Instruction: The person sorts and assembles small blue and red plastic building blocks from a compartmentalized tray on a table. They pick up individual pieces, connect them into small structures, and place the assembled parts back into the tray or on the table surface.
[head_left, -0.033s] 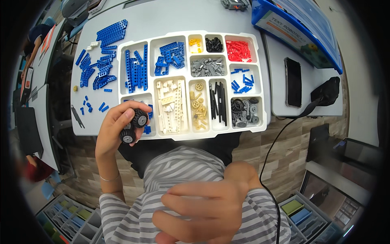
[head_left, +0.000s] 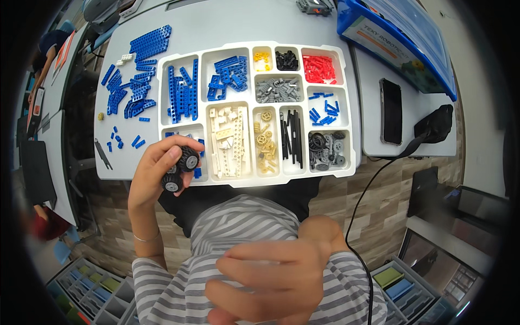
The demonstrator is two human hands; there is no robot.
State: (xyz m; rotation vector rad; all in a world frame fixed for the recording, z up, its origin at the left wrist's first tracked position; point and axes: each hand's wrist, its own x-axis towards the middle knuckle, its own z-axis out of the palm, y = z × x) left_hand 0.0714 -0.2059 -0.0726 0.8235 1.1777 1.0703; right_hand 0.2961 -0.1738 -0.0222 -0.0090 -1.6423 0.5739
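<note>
At the near left corner of the white tray (head_left: 260,181): the left hand (head_left: 150,169) holds a pair of black wheels (head_left: 189,160) with grey hubs, thumb and fingers closed on them, over the tray's edge.
Between the black wheels: a dark part, mostly covered by thumb and tyres; its shape is hard to make out.
Corner compartment: blue pieces (head_left: 197,173) show past the fingers, the rest hidden behind the left hand.
Right hand (head_left: 271,281): in front of the striped shirt (head_left: 246,216), back toward the camera, fingers loosely bent and blurred (the palm is out of sight, so I cannot tell whether it grips anything).
Desk (head_left: 227,23): its far edge is cut off by the picture's top, as is part of the grey device (head_left: 314,6) there.
Blue box (head_left: 398,64): also runs out of the picture at the top.
Since the earlier frame: the left hand and the black wheels sit slightly lower and farther right; the right hand is almost unchanged, and the blue pieces lie as before.
</note>
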